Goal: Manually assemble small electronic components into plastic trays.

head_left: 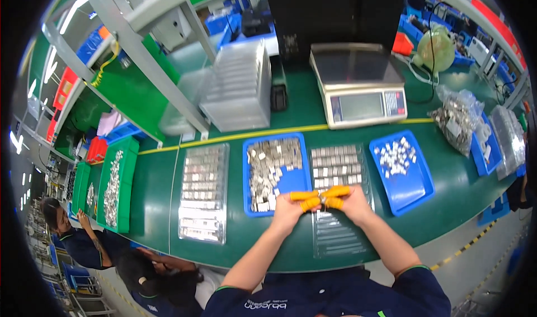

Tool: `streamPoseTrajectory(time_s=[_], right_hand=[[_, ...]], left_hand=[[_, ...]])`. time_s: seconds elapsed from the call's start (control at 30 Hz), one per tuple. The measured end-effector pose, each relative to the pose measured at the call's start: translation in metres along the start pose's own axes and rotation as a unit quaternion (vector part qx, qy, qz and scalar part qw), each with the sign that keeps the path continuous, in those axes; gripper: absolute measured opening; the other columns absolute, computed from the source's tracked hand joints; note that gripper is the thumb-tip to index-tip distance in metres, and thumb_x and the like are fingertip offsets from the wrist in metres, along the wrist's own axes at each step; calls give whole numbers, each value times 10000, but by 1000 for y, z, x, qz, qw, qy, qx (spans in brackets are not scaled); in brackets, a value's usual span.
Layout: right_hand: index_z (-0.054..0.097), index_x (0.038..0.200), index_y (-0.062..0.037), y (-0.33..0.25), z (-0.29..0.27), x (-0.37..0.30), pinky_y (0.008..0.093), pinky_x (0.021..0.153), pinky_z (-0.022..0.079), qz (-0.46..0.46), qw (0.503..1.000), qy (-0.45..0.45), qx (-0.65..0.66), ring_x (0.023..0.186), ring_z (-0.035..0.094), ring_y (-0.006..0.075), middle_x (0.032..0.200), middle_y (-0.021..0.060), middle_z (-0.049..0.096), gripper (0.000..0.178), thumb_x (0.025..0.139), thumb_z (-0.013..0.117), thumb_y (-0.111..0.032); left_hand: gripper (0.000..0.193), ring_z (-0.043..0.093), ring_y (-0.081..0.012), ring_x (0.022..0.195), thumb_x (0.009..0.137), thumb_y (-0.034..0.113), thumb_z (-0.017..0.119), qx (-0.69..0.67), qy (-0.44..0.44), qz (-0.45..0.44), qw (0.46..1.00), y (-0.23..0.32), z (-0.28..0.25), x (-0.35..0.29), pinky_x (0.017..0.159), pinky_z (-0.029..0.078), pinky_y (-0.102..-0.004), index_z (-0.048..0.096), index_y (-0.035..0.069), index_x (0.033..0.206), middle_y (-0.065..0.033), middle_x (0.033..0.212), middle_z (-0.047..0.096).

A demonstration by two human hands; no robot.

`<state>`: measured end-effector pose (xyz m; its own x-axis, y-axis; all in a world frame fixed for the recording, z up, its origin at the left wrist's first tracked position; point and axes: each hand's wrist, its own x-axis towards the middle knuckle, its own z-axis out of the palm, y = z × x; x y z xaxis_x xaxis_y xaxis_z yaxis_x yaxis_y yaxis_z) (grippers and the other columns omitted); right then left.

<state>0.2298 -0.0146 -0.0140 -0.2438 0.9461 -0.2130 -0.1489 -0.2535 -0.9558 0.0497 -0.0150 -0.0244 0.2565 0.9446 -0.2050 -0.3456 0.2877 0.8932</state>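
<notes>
Head view: sm. metallic pc. (pixel 323 200) was held in both hands

Item 1: L hand (pixel 286 209) & R hand (pixel 356 201), w/ yellow-orange finger covers (pixel 305 195). Grip: both pinched the sm. metallic pc. betw. fingertips, L from one side, R from the other. Loc. of pc.: above R clear tray (pixel 341 240), approx. mid-tray.

Item 2: R clear tray, rows of metallic blocks (pixel 337 161) in upper part, bare ribs below.

Item 3: L blue bin (pixel 289 181), just left of that tray; held loose blocks, mostly heaped left & top.

Item 4: R blue bin (pixel 406 193), right of tray; sm. white/silver parts (pixel 396 156) sat toward its far end.

Item 5: L clear tray (pixel 225 196), w/ rows of blocks, left of L blue bin.

Misc. on green bench (pixel 151 188): scale (pixel 362 96), stack of clear trays (pixel 238 90) beyond yellow line (pixel 279 131); bag of metallic parts (pixel 454 124), far R; green bin (pixel 126 205), far L. Two co-workers (pixel 89 247) were at lower L.
</notes>
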Motion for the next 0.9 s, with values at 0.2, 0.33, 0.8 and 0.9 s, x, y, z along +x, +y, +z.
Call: streamPoseTrajectory(time_s=[0.2, 0.33, 0.8, 0.9], right_hand=[[635, 910, 47, 6, 8, -4, 261, 769, 486, -133, 990, 37, -38, 835, 608, 155, 918, 85, 631, 159, 754, 651, 25], [632, 941, 29, 2, 5, 3, 253, 765, 487, -105, 993, 32, -31, 831, 610, 144, 925, 77, 638, 195, 749, 663, 15], [577, 1021, 22, -213, 61, -63, 264, 677, 473, -511, 854, -90, 42, 802, 581, 176, 931, 103, 592, 235, 854, 565, -142], [486, 1170, -26, -251, 56, -98, 276, 758, 372, -441, 829, -316, 133, 888, 481, 174, 1092, 65, 494, 366, 881, 522, -247]], left_hand=[[231, 632, -182, 736, 788, 13, 635, -9, -12, 31, 999, -2, -1, 2, 705, 521, -260, 593, -93, 989, -152, 876, 638], [245, 628, -159, 758, 787, 14, 636, 13, -8, 42, 999, 5, 3, 10, 706, 514, -242, 595, -80, 1009, -131, 901, 643], [214, 616, -111, 681, 793, 53, 644, 86, 173, 292, 937, -7, -13, 17, 608, 496, -218, 630, -9, 998, -74, 848, 649], [188, 615, -101, 619, 774, 78, 667, 155, 178, 342, 909, -6, -3, 23, 564, 484, -209, 656, 13, 950, -63, 800, 649]])
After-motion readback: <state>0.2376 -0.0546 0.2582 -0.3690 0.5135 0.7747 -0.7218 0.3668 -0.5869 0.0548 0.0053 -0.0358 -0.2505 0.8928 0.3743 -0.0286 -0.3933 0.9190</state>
